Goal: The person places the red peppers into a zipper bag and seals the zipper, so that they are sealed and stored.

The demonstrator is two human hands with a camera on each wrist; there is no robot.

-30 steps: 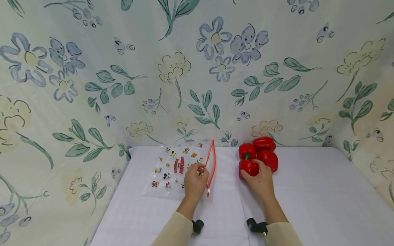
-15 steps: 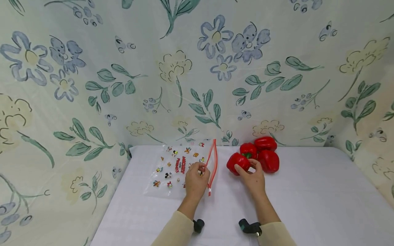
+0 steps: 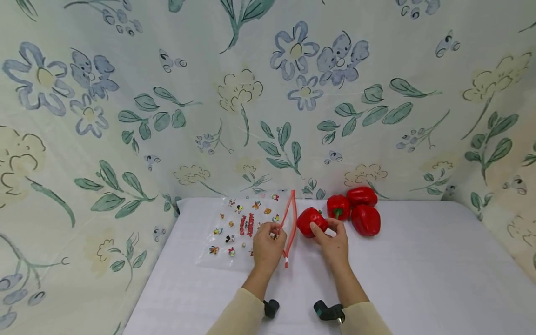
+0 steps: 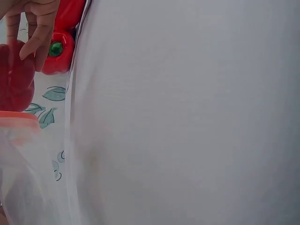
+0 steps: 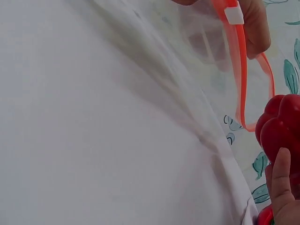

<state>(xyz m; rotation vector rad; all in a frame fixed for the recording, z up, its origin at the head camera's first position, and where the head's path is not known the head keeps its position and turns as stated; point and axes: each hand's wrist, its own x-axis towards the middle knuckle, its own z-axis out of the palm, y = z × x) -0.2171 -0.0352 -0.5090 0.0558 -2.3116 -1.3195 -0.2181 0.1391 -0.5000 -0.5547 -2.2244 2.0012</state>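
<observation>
A clear zip bag (image 3: 228, 251) with cartoon prints and a red-orange zip edge lies on its side at the table's left. My left hand (image 3: 268, 246) pinches one edge of its mouth, and the mouth gapes to the right. In my right hand (image 3: 334, 242) is a red bell pepper (image 3: 309, 222), gripped between thumb and fingers right beside that opening. From the right wrist, the pepper (image 5: 281, 126) appears close to the orange zip edge (image 5: 243, 70) and its white slider (image 5: 234, 15). The left wrist view shows the right hand's fingers (image 4: 40, 37) on the pepper.
Three more red peppers sit together at the back: one with its green stem forward (image 3: 338, 207), one behind (image 3: 362, 196) and one to the right (image 3: 366, 220). White cloth covers the table (image 3: 418, 265). A floral curtain (image 3: 259, 116) hangs behind it.
My right hand has lifted the front pepper away from the group and carried it left to the bag's mouth. The left hand has kept its hold on the bag's edge.
</observation>
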